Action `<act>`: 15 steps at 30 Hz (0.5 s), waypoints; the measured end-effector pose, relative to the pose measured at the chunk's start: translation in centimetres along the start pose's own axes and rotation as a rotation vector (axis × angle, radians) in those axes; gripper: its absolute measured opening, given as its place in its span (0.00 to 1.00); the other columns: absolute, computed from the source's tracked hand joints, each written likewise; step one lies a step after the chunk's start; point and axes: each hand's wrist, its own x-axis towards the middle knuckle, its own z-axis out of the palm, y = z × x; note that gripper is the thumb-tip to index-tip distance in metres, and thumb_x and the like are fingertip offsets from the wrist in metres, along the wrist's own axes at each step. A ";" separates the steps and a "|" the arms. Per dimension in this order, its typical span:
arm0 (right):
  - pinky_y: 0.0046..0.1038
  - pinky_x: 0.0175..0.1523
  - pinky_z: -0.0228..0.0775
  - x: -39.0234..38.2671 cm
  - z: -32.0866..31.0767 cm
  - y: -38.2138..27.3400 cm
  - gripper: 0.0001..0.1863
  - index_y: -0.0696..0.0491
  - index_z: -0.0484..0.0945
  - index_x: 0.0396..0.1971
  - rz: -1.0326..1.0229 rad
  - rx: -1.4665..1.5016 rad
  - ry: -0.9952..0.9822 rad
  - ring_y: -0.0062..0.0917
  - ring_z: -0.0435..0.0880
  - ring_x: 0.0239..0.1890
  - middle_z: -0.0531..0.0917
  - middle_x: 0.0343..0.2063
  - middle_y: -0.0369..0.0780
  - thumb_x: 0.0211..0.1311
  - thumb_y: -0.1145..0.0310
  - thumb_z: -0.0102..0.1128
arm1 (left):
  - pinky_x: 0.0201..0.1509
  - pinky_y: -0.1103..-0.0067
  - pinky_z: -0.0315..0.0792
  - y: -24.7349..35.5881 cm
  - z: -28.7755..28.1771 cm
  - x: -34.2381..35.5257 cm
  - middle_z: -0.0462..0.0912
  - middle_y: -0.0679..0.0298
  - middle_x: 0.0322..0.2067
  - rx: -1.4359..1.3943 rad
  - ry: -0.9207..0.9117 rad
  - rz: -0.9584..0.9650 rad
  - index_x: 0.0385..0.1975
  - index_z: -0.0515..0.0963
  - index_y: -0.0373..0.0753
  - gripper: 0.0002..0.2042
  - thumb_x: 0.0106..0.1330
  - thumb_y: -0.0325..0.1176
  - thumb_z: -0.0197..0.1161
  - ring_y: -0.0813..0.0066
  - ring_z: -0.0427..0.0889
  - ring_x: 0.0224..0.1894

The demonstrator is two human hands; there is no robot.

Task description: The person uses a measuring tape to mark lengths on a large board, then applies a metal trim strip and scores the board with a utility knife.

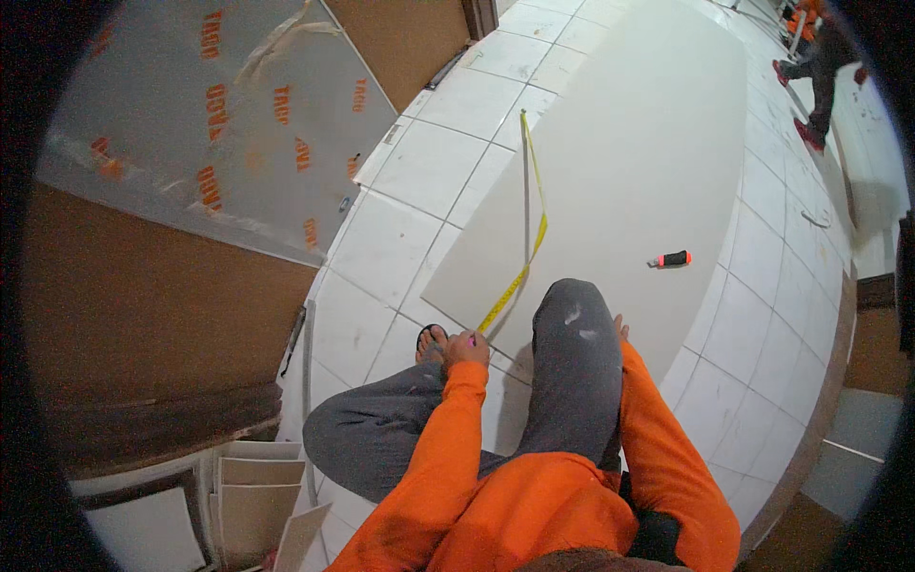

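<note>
A large pale flat board (648, 143) lies on the tiled floor in front of me. My left hand (465, 349) is closed at the board's near left corner, around the near end of a yellow tape measure (505, 297). Its blade runs out over the board, twisting and bowing, to its far end near the left edge. A bit of pink shows at my fingers; the tape's case is hidden. Beside my bent right knee, my right hand (621, 328) rests on the board with fingers stretched, mostly hidden. A black and pink-red utility knife (671, 258) lies on the board to the right.
White floor tiles (424, 167) surround the board. At left stands a large panel under plastic sheeting (257, 124), with brown surfaces beside it. Several offcuts (253, 496) lean at lower left. Another person (822, 81) in dark trousers and red shoes is at the far right.
</note>
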 end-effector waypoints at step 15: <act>0.47 0.57 0.74 0.0 0.5 2.6 0.37 0.46 0.67 0.70 0.037 0.021 -0.006 0.40 0.70 0.65 0.67 0.65 0.50 0.62 0.61 0.70 | 0.53 0.67 0.79 4.3 -2.2 -1.9 0.88 0.46 0.34 -0.091 -0.230 -0.269 0.34 0.88 0.33 0.16 0.62 0.40 0.60 0.53 0.87 0.42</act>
